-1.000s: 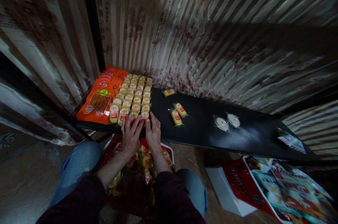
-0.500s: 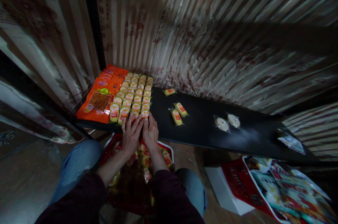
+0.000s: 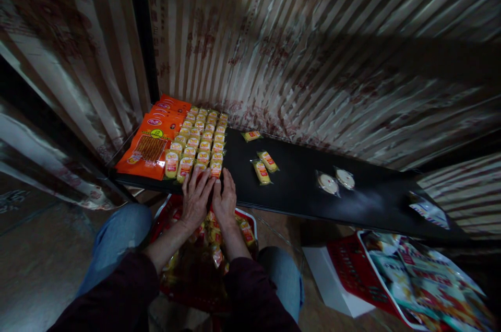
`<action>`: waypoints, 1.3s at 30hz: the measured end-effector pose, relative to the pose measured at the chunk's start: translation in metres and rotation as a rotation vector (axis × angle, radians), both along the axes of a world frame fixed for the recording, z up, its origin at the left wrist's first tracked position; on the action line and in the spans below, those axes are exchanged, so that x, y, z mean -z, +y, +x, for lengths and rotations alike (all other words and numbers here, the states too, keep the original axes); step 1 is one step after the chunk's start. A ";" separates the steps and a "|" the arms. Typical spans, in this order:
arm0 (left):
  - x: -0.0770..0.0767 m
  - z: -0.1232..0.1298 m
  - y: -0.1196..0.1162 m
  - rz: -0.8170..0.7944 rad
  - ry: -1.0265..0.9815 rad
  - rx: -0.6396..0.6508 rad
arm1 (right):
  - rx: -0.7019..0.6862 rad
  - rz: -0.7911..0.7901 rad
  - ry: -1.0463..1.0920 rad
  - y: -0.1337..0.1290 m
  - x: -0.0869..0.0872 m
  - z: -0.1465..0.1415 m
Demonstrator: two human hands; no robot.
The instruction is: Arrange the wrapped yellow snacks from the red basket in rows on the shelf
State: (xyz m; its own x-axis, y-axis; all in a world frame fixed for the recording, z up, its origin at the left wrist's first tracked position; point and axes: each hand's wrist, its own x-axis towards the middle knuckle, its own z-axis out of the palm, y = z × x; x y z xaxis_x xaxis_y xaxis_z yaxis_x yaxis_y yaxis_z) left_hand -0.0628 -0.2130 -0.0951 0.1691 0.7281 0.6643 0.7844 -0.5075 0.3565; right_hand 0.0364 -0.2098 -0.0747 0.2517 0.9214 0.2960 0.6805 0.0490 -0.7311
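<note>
Our grip was hard to read: the left hand (image 3: 194,202) and the right hand (image 3: 224,204) lay side by side at the shelf's front edge, fingers stretched forward, tips at the nearest wrapped cakes (image 3: 201,145). Whether anything was pinched under them, we could not tell.

From the left, we saw orange packets (image 3: 144,146) overlapping on the black shelf (image 3: 295,175), flat and, we judged, bendy. Just beside them the wrapped cakes made close rows running from the back towards the front edge, directly ahead of our fingers. Each looked light and soft; we judged that a hard squeeze would dent it and that its clear film would slip a little. The sides seemed the best hold, with fingers laid flat rather than digging in at the middle. Below our hands, a red basket (image 3: 255,223) held more wrapped pieces.

Further right, we had three loose cakes (image 3: 261,172) on the shelf, two near each other and one behind, their sides exposed. Well beyond them, two pale round packs (image 3: 327,184) looked thin and perhaps brittle, safer taken by the wrapper's edge.
</note>
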 end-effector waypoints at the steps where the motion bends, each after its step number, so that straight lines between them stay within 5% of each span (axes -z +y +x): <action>1: 0.000 0.000 -0.001 -0.003 -0.002 0.003 | -0.002 -0.002 -0.002 -0.001 0.000 0.000; 11: 0.005 -0.001 -0.009 0.035 -0.029 0.053 | -0.012 0.033 -0.017 -0.015 0.005 -0.002; 20: 0.023 0.002 -0.045 -0.032 -0.088 0.367 | -0.049 0.086 0.014 -0.066 0.021 -0.002; 25: 0.040 0.005 -0.070 -0.209 -0.016 0.410 | -0.010 0.017 -0.037 -0.092 0.033 0.005; 30: 0.044 0.006 -0.095 -0.600 0.135 0.448 | 0.013 -0.194 -0.087 -0.113 0.064 0.010; 34: 0.051 -0.001 -0.108 -0.809 0.275 0.372 | -0.084 -0.351 -0.144 -0.123 0.080 0.006; 39: 0.067 -0.014 -0.110 -0.890 0.396 0.346 | -0.202 -0.447 -0.169 -0.134 0.079 -0.006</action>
